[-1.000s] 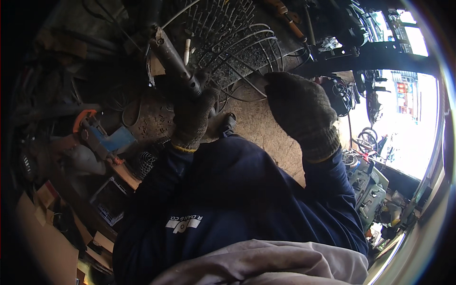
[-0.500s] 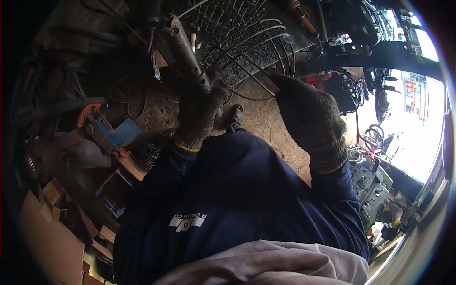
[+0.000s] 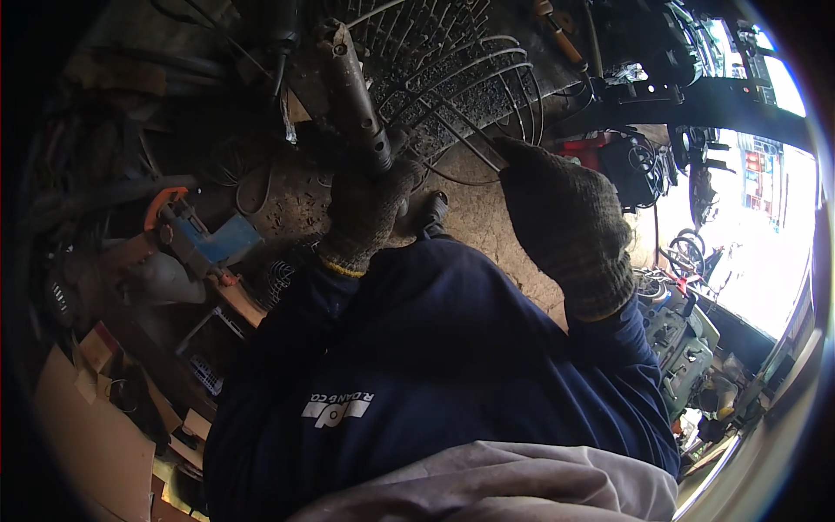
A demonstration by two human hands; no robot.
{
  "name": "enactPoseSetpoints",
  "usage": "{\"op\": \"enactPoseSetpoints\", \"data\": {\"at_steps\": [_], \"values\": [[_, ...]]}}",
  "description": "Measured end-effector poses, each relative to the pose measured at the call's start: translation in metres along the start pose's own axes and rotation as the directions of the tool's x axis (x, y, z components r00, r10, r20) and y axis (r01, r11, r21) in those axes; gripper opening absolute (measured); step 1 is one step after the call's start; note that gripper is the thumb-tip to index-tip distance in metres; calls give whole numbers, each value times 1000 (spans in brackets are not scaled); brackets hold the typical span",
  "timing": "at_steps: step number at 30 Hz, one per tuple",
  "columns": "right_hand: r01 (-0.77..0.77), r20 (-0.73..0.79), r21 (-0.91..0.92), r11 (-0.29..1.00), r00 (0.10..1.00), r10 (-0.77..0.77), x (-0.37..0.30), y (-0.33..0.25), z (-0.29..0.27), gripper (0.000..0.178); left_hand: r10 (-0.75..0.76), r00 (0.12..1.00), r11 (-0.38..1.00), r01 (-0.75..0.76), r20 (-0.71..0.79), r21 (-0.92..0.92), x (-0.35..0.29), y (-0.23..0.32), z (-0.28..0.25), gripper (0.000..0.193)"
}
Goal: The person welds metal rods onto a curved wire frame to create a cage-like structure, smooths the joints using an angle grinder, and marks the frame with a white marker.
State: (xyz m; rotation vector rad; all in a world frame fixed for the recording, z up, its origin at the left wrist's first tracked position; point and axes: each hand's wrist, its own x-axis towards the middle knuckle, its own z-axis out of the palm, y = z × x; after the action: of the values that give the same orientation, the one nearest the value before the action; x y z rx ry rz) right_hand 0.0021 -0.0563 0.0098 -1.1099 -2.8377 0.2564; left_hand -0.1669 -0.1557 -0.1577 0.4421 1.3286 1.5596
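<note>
Grey metal tube (image 3: 355, 91), its near end clasped by my left hand (image 3: 367, 204); beside bent wires (image 3: 513, 52), whether my right hand (image 3: 565, 222) pinches one, I cannot tell remotely.

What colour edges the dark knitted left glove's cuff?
The cuff edge is yellow, clearest in the head view.

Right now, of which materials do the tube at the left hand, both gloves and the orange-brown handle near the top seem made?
Tube: probably steel, dull grey-brown, with a slight sheen and round holes. Gloves: knitted fabric, matte, as the stitch texture shows; the fibre is unclear. Handle: perhaps wood or plastic, smooth-looking; its plain orange-brown colour leaves it open.
</note>
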Motion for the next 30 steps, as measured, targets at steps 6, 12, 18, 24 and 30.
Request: {"op": "enactPoseSetpoints", "data": {"at_steps": [6,12,18,24,30], "values": [[-70,98,-62,996,992,76,10,-17,-2,27,-38,999,998,38,10,44,1,3,-5,52],[-11,-62,62,998,998,15,-1,0,27,25,-31,999,997,32,11,-73,-2,8,-3,55],[-161,15,141,977,987,161,-3,-9,25,28,68,997,980,-63,21,-187,1,-7,0,51],[-146,-7,223,964,988,151,-5,-3,33,30,85,996,901,-93,-38,-423,-8,-7,2,50],[-99,29,189,977,995,95,-2,-6,26,31,84,994,951,-102,-77,-291,-34,2,-27,46]]}}
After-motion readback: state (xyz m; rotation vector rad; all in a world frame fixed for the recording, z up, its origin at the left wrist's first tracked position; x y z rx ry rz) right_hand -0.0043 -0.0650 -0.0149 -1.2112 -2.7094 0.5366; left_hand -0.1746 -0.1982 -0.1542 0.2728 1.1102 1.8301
